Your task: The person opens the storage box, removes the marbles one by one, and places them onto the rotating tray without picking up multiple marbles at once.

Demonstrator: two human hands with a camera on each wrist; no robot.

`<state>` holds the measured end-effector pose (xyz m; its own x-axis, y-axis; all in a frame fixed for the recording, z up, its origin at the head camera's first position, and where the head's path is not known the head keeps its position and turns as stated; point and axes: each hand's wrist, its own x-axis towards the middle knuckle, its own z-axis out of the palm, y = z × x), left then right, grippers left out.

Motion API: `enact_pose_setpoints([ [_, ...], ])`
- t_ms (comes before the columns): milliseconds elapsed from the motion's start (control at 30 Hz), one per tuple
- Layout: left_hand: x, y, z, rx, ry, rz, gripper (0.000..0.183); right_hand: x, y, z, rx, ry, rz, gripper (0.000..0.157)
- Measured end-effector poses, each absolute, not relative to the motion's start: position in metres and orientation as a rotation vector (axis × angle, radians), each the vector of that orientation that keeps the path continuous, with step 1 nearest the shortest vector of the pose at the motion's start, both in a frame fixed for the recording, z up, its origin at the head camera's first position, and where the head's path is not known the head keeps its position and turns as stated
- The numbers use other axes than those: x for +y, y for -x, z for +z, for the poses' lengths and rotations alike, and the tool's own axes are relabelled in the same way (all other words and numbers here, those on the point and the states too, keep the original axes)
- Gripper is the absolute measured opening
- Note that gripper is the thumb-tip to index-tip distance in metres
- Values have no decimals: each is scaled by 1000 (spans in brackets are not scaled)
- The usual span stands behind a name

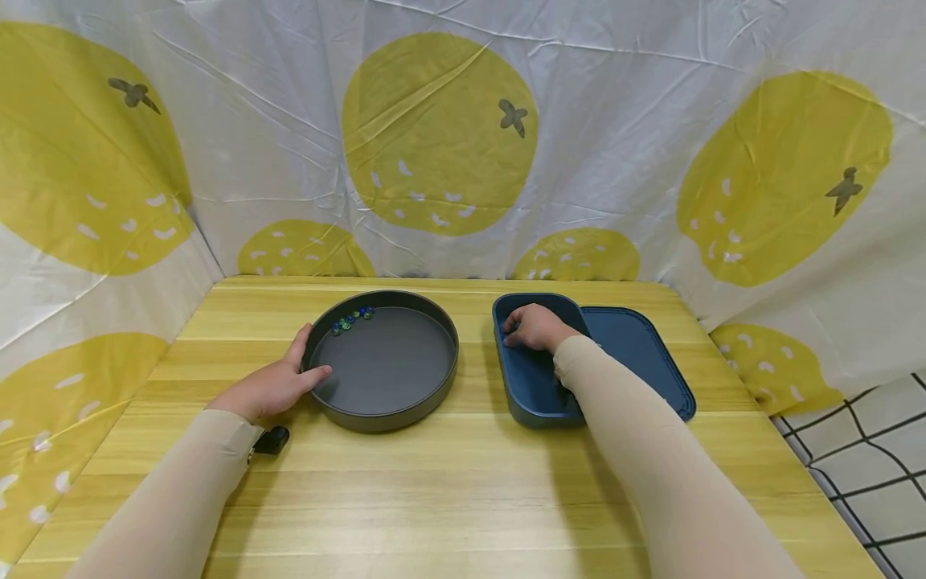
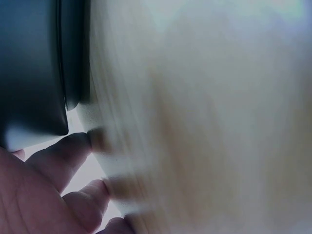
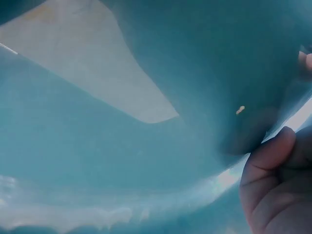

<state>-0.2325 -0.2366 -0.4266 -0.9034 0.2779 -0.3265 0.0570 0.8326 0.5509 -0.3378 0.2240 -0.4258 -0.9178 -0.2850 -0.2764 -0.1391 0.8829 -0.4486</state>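
Note:
A round dark grey pan (image 1: 387,362) stands on the table, with several green and blue glass marbles (image 1: 346,323) along its upper-left inner edge. My left hand (image 1: 278,382) holds the pan at its left side, thumb over the rim and the other fingers outside. In the left wrist view, fingertips (image 2: 100,187) reach the tabletop beside the pan wall. My right hand (image 1: 537,328) reaches into a deep blue rectangular box (image 1: 531,386), fingers bent down near its left wall. The right wrist view shows bent fingers (image 3: 268,161) beside the box's inside; I cannot tell whether they pinch anything.
A flat blue lid (image 1: 637,350) lies to the right of the box, partly hidden by the right sleeve. All stand on a wooden table (image 1: 434,482). A fruit-print curtain (image 1: 441,129) encloses the back and sides, and a black wire grid (image 1: 861,466) stands at the right.

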Motion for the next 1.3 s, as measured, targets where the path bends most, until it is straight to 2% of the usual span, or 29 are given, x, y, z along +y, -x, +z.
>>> enact_pose_setpoints([
  [500, -236, 231, -423, 2604, -284, 806, 101, 224, 337, -429, 2666, 330, -665, 24],
  [800, -237, 231, -423, 2605, -258, 785, 102, 226, 338, -431, 2642, 341, -677, 28],
  [1300, -235, 228, -422, 2589, -276, 804, 102, 224, 335, -430, 2650, 356, -680, 25],
])
